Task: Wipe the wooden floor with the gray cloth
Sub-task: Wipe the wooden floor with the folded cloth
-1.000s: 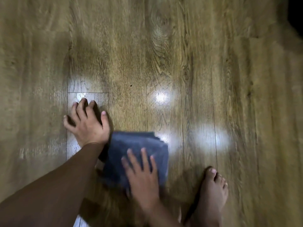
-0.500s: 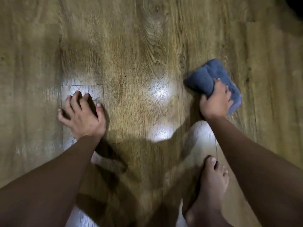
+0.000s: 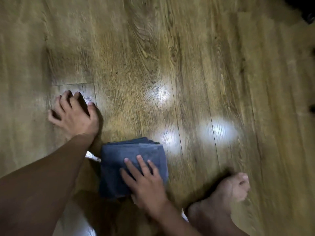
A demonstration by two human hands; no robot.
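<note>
Folded gray-blue terry cloth (image 3: 133, 166) swept back from far right to near centre; right hand (image 3: 144, 183) presses flat, not clenched; left hand (image 3: 75, 116) splayed, empty, bracing on brown wood-grain plank floor (image 3: 204, 65). Wiping mid-stroke, more passes likely.

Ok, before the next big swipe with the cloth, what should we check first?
1. Right hand flat on the gray cloth: ok.
2. Cloth folded and lying flat on the wooden floor: ok.
3. Left hand braced on the floor, clear of the cloth: ok.
4. Bare foot out of the swipe path: not ok if swiping right, it is close.
5. Floor ahead free of things: ok.
6. Cloth damp: cannot tell.
</note>
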